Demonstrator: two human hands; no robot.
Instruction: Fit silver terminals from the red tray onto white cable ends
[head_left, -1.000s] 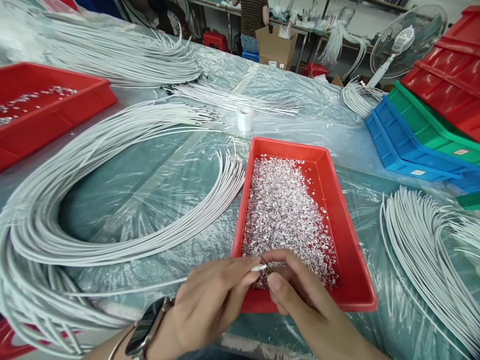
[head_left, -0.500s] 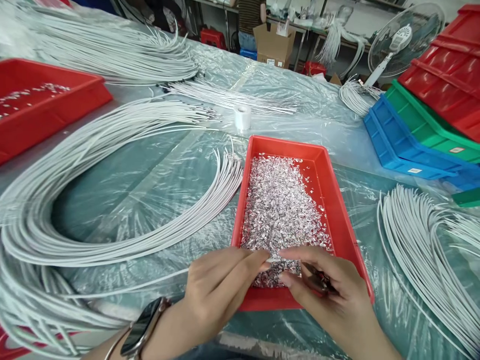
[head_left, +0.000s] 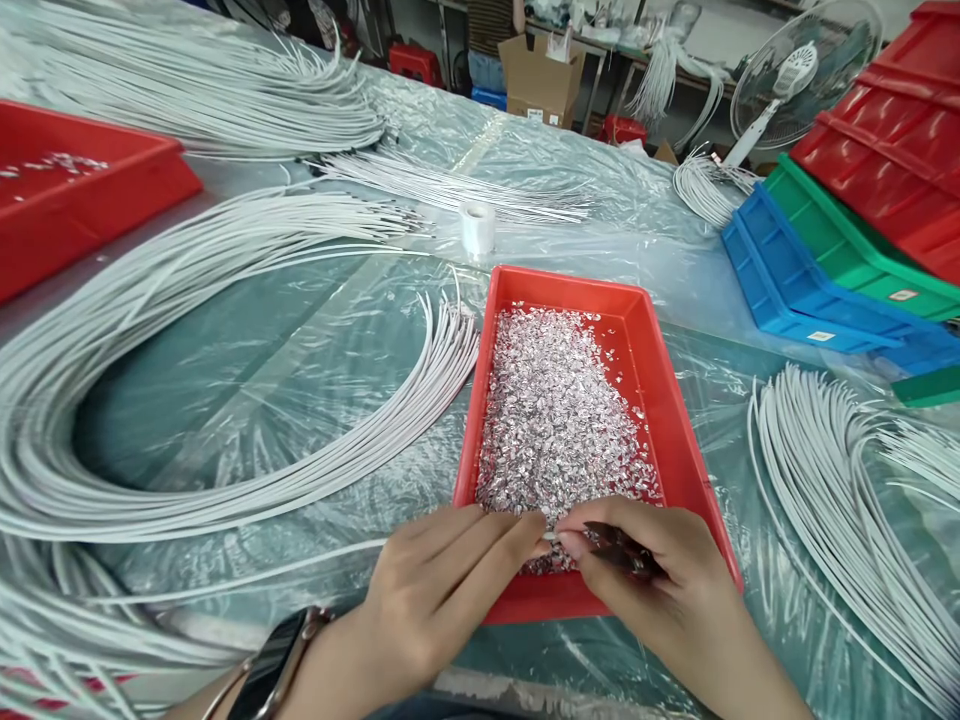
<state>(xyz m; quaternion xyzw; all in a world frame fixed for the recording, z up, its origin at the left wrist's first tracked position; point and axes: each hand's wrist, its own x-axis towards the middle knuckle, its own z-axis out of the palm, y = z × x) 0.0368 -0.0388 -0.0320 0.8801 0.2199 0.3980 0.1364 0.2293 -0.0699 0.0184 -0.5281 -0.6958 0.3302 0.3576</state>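
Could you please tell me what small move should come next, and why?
Perhaps the right hand should draw gently away: its fingertips seem closed at the tip of the white cable, which the left hand grips over the red tray of silvery bits.

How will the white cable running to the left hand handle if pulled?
The white cable looks springy, holding a smooth shallow curve; being thin, it's probably light. It may snag, as it meets other cables at left.
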